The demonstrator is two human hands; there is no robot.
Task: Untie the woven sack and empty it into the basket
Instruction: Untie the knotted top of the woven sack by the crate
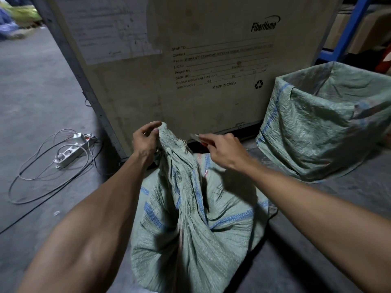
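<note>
The woven sack (190, 218) is sitting upright on the concrete floor (42, 92), right in front of the person and just shy of the big wooden crate (190, 60) behind it. It's green with blue stripes, looks stuffed full, and its neck is gathered into a twisted, frayed bunch at the top. Can't see what's inside since the mouth is still closed up.

Left hand (146, 140) is curled around that bunched neck, fingers partly closed and pinching the fabric near the very tip. Right hand (222, 151) is just to the right of the neck, closed around a small tool (195, 136) with a reddish handle and a pale metal tip that points toward the bunch. Too blurry to say exactly what the tool is, or whether the tip is touching the fabric.

Off to the right, near the crate's front right corner, there's the basket (317, 134), lined or wrapped with another green woven bag, standing open at the top. From this angle its inside is only folds of the liner, so no telling if anything's in there.

On the floor to the left, well apart from the sack, a white power strip (69, 153) lies in a loose tangle of cables (31, 180). A blue shelf frame (349, 28) stands behind the basket at the top right.
</note>
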